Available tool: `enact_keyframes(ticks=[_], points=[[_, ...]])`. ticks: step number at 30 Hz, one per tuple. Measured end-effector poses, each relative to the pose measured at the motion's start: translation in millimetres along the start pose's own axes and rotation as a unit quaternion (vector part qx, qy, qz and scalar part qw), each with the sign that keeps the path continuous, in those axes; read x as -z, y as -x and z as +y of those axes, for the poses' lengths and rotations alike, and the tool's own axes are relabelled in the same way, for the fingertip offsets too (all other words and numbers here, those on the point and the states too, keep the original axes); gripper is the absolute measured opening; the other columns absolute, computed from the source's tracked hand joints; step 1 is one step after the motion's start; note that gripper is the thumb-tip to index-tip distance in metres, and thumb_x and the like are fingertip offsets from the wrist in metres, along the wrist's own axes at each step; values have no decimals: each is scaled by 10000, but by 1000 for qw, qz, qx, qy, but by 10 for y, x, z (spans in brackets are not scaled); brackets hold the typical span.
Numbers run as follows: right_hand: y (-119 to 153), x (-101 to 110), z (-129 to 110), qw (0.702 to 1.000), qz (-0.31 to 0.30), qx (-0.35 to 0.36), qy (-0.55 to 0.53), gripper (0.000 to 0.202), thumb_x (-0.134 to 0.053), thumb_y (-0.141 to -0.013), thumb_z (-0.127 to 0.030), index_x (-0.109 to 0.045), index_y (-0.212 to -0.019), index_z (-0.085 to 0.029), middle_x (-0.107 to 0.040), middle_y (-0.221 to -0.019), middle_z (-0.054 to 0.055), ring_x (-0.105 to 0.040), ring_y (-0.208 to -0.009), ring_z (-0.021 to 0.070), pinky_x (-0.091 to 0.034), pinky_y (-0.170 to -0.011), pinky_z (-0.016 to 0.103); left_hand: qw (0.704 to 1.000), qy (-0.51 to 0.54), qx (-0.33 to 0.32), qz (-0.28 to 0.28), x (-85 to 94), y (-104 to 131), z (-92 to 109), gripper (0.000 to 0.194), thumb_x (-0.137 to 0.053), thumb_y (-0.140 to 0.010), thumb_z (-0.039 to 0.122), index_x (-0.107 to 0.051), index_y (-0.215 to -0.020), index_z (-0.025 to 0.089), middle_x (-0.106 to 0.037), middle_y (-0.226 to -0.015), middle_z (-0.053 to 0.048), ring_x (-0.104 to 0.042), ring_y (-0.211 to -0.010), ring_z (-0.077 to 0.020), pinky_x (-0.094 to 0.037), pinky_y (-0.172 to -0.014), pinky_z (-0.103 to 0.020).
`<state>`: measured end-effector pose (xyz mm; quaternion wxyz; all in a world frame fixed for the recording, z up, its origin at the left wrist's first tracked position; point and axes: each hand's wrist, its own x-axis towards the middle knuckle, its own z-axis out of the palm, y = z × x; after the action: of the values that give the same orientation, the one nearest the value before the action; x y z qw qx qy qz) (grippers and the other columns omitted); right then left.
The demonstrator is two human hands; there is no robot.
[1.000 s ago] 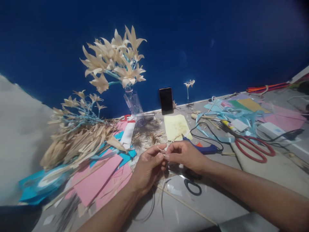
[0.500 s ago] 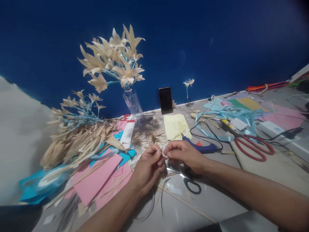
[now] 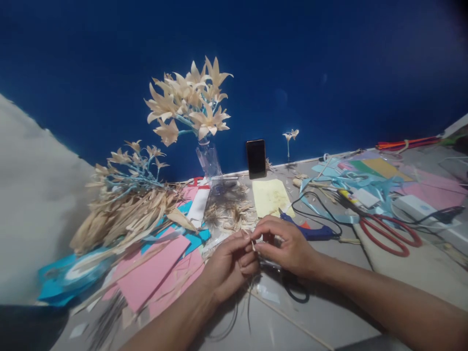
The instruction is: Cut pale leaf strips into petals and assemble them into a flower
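Fingertips of my left hand (image 3: 232, 265) and my right hand (image 3: 287, 243) meet over a small pale husk piece (image 3: 253, 245). Both hands pinch it, and the fingers cover much of its shape. Thin dark wires (image 3: 249, 309) hang below the left hand. Under my right hand lie black-handled scissors (image 3: 298, 292), mostly hidden by it. A blue glue gun (image 3: 316, 233) rests just beyond the right wrist. Ahead of the hands is a yellow paper sheet (image 3: 270, 192) with bits scattered on it.
A clear bottle (image 3: 212, 163) holds husk flowers (image 3: 208, 119). At left are dried husks (image 3: 117, 224) and pink paper (image 3: 153, 273). A phone (image 3: 256, 158) leans on the blue wall. Red-handled scissors (image 3: 387, 234), blue ribbon (image 3: 380, 185) and cables lie right.
The view has shifted, so the things appear slightly lower and to the right. My right fingers have moved around the pale piece, and the hand now covers more of the black-handled scissors.
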<state>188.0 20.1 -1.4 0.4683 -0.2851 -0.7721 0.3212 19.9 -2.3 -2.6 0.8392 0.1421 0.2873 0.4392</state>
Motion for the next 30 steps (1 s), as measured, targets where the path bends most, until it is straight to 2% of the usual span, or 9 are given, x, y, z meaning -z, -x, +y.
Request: enact_keyframes(ticks=[5, 9, 11, 13, 15, 16, 19, 25, 30], points=[[17, 22, 28, 998, 12, 60, 35, 166, -654, -841, -66, -742, -896, -195, -653, -824, 41, -614, -787, 156, -470, -703, 264, 1000, -6, 22, -6, 40, -16, -68, 217, -777, -710, 143, -563, -741, 130, -454, -596, 50, -340, -452, -24, -228, -435, -152], [0, 44, -16, 999, 31, 10, 21, 109, -686, -833, -90, -739, -823, -185, -653, -802, 34, -614, -780, 153, -458, -702, 262, 992, -110, -40, 43, 20, -8, -80, 138, -726, -770, 192, -609, -839, 170, -488, -626, 46, -374, -465, -47, -264, -444, -167], [-18, 60, -39, 999, 35, -36, -3, 85, -705, -824, -117, -719, -770, -181, -652, -768, 23, -610, -761, 152, -452, -705, 267, 961, -219, -149, 79, -8, 22, -56, 151, -718, -797, 199, -648, -930, 212, -563, -716, 25, -491, -568, -82, -368, -517, -185], [-33, 80, -55, 996, 34, -76, -26, 85, -714, -814, -153, -702, -734, -178, -645, -734, 14, -594, -730, 151, -438, -689, 270, 906, -334, -249, 80, -38, 59, -27, 142, -733, -798, 205, -688, -932, 222, -639, -860, -15, -598, -779, -141, -463, -685, -233], [-45, 99, -67, 992, 28, -116, -47, 88, -719, -801, -191, -696, -717, -176, -633, -715, 9, -565, -696, 147, -413, -656, 269, 869, -401, -283, 63, -59, 86, -9, 79, -740, -797, 213, -719, -872, 203, -677, -913, -47, -619, -898, -190, -474, -795, -275], [-49, 107, -74, 989, 25, -137, -58, 96, -725, -792, -215, -694, -710, -175, -627, -711, 8, -550, -685, 145, -400, -641, 268, 867, -411, -276, 60, -66, 92, -5, 51, -741, -796, 217, -726, -838, 193, -689, -889, -54, -622, -880, -196, -474, -792, -283], [-60, 124, -99, 974, 17, -203, -103, 161, -758, -754, -299, -687, -692, -169, -598, -679, -3, -501, -638, 131, -362, -593, 258, 888, -389, -235, 75, -76, 91, -8, 56, -769, -758, 209, -731, -749, 169, -679, -727, -39, -588, -704, -160, -455, -683, -260], [-75, 132, -116, 935, -19, -287, -210, 261, -800, -700, -393, -691, -728, -158, -609, -659, -10, -499, -604, 117, -368, -574, 245, 918, -341, -186, 77, -104, 85, -5, 144, -834, -691, 227, -717, -715, 148, -645, -653, -24, -556, -637, -130, -433, -642, -237], [-148, 227, -109, 926, -19, -301, -228, 228, -735, -768, -385, -718, -840, -170, -627, -675, -13, -489, -562, 100, -371, -547, 234, 979, -173, -104, 27, -118, 56, 35, 217, -834, -711, 267, -658, -711, 140, -589, -680, -6, -516, -608, -96, -421, -586, -209]])
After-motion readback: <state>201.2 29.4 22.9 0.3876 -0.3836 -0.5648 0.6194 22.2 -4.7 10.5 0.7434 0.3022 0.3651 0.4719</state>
